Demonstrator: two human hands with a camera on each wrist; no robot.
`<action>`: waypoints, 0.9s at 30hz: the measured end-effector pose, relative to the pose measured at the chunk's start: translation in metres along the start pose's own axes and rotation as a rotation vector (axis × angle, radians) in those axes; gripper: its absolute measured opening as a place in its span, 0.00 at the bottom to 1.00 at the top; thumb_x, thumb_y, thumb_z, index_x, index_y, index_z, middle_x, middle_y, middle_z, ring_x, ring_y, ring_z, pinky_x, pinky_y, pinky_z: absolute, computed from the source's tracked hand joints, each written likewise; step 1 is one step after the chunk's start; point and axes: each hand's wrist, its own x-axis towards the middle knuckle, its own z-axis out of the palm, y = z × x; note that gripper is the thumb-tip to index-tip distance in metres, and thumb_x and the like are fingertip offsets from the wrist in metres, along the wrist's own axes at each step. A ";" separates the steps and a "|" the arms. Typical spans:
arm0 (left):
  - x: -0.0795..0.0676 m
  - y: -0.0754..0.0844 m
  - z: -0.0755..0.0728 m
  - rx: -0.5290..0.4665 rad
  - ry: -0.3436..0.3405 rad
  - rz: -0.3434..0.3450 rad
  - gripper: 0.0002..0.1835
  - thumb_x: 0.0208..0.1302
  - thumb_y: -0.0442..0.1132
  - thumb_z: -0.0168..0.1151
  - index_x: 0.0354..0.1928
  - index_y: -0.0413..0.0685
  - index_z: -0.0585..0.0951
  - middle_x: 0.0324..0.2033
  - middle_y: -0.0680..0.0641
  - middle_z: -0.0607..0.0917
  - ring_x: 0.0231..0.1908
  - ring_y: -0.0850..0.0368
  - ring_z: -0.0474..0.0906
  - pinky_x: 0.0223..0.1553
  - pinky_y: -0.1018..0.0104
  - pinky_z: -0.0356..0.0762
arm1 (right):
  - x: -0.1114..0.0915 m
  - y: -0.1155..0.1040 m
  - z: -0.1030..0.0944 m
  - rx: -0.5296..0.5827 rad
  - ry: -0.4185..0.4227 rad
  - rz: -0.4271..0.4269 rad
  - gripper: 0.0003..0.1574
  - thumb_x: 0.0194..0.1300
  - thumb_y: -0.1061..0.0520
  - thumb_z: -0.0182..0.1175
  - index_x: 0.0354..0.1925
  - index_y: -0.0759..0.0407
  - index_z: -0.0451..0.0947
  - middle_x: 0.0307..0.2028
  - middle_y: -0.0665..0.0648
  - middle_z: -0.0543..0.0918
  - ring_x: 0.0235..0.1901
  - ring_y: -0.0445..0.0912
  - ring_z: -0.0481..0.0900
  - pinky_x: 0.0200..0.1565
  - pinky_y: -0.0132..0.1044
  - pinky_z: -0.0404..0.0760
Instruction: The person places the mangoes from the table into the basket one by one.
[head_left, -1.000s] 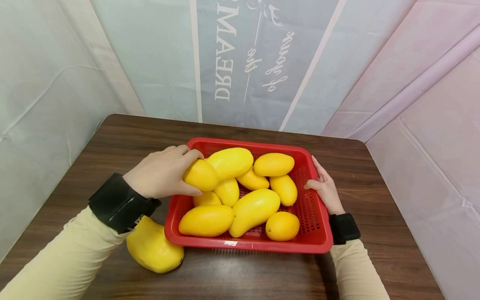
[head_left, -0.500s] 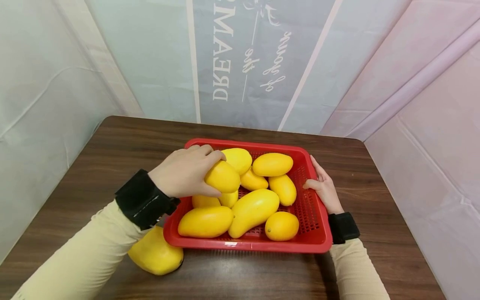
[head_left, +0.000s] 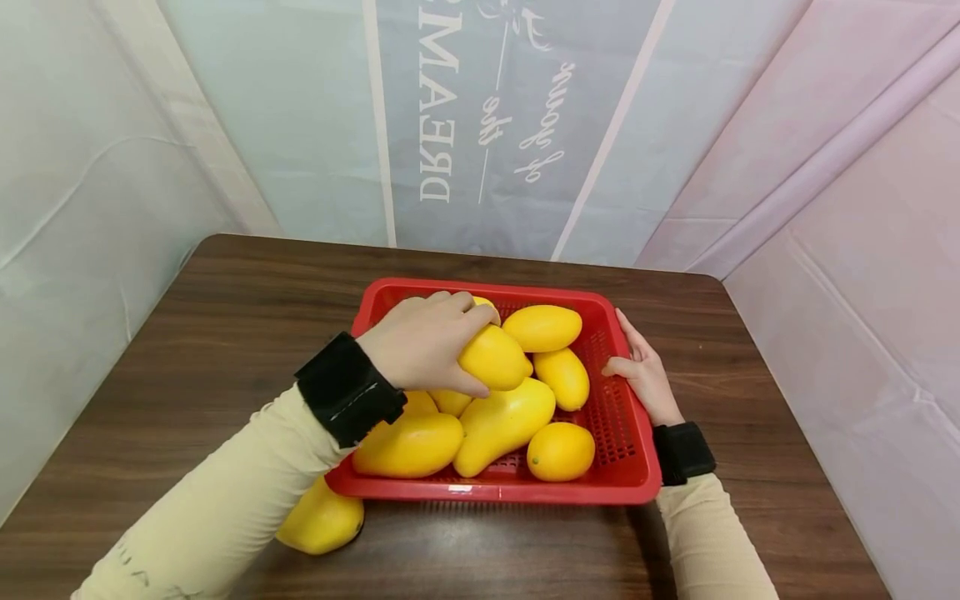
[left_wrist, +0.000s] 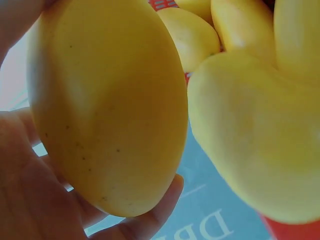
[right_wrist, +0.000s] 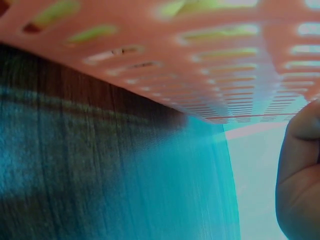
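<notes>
My left hand [head_left: 427, 337] grips a yellow mango [head_left: 495, 358] from its left side, over the red slotted basket [head_left: 495, 493]. In the left wrist view this mango [left_wrist: 110, 110] is speckled, with the fingers curled round its far end. Several other yellow mangoes lie in the basket, among them a long curved one [head_left: 504, 421] and a rounder one [head_left: 561, 452] near the front rim. At the basket's right side my right hand [head_left: 648, 383] holds the rim, thumb inside. The right wrist view shows the slotted basket wall [right_wrist: 150, 30] above the tabletop.
A large yellow fruit [head_left: 322, 518] lies on the dark wood table [head_left: 240, 317] at the basket's front left, partly behind my left sleeve. Behind the table hangs a printed cloth [head_left: 465, 167], and pale sheets [head_left: 862, 317] stand at both sides.
My left hand has carried the mango rightward across the basket, from its left side to its middle. The right hand keeps its grip on the rim.
</notes>
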 end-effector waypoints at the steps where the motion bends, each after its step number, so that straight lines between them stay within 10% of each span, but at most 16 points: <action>1: 0.003 0.002 0.001 -0.002 -0.004 0.000 0.42 0.47 0.64 0.70 0.63 0.51 0.76 0.51 0.46 0.79 0.47 0.50 0.75 0.46 0.53 0.78 | 0.000 0.000 -0.001 0.000 0.001 -0.003 0.53 0.66 0.68 0.51 0.82 0.47 0.44 0.79 0.64 0.54 0.68 0.52 0.66 0.53 0.35 0.79; 27: 0.047 0.010 0.036 0.017 0.006 -0.038 0.45 0.47 0.69 0.67 0.66 0.55 0.75 0.47 0.48 0.79 0.42 0.52 0.72 0.43 0.55 0.75 | 0.002 0.004 -0.002 -0.010 0.015 -0.007 0.53 0.66 0.68 0.51 0.82 0.47 0.44 0.78 0.63 0.56 0.67 0.52 0.67 0.54 0.36 0.79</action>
